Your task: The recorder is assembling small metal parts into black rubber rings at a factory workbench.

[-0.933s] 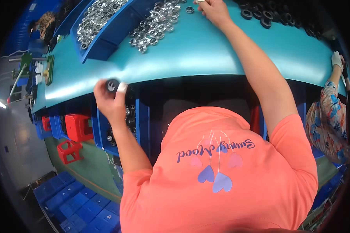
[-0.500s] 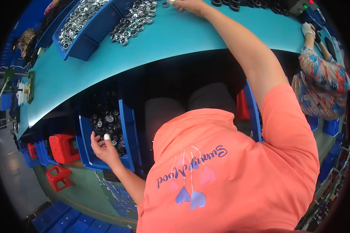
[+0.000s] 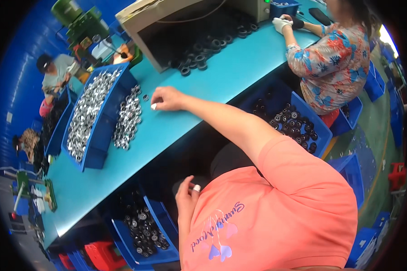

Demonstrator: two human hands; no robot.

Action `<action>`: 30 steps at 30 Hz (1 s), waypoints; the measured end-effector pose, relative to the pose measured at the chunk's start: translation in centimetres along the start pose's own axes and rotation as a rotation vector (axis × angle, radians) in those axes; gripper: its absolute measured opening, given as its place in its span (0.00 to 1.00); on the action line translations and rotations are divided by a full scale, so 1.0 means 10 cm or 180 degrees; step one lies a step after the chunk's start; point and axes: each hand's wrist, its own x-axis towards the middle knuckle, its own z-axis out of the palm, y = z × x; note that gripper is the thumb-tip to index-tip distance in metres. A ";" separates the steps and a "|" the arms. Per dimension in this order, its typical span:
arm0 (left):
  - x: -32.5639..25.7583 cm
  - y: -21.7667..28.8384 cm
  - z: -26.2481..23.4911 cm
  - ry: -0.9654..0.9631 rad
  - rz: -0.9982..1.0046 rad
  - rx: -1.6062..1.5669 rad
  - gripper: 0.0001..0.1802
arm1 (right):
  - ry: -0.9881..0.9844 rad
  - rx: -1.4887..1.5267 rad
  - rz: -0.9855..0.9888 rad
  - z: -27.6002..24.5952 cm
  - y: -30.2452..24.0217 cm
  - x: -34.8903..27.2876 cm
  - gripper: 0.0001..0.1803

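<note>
My right hand [image 3: 167, 99] is over the turquoise table, its fingers curled together and a white cover on one fingertip. Whatever it may hold is hidden. Just left of it lies a single small metal ring-like part [image 3: 145, 97], apart from a loose heap of shiny round metal parts [image 3: 128, 118]. My left hand [image 3: 186, 195] hovers by the front of my shirt, fingers apart, also with a white-capped finger; nothing shows in it. Below the table edge, to its left, stands a blue bin of black round parts [image 3: 144, 232].
A long blue bin [image 3: 105, 140] full of shiny parts stands on the table [image 3: 167, 135]. Beyond my right hand, black rings [image 3: 200, 58] lie before a box-shaped machine [image 3: 144, 34]. At right sit a co-worker [image 3: 334, 63] and another bin of black parts [image 3: 323, 135].
The view has swung, showing the machine and co-worker more fully. My left hand has left the bin of black parts and come to my shirt. My right hand stays over the table.
</note>
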 end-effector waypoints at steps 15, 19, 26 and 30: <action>0.72 -2.03 1.68 -0.3047 -0.1739 -0.0793 0.20 | 0.0228 -0.0086 0.0248 0.07 0.39 0.13 0.17; 0.64 -2.06 1.78 -0.2835 -0.2297 -0.1399 0.22 | 0.0046 0.0080 0.0467 0.12 0.19 0.15 0.20; 0.82 -1.92 1.87 -0.3246 -0.2671 -0.0079 0.23 | -0.0111 -0.0059 0.0815 0.23 0.27 0.19 0.22; 0.82 -2.02 1.94 -0.3352 -0.2646 0.0367 0.22 | 0.0077 0.0123 0.0682 0.18 0.21 0.15 0.22</action>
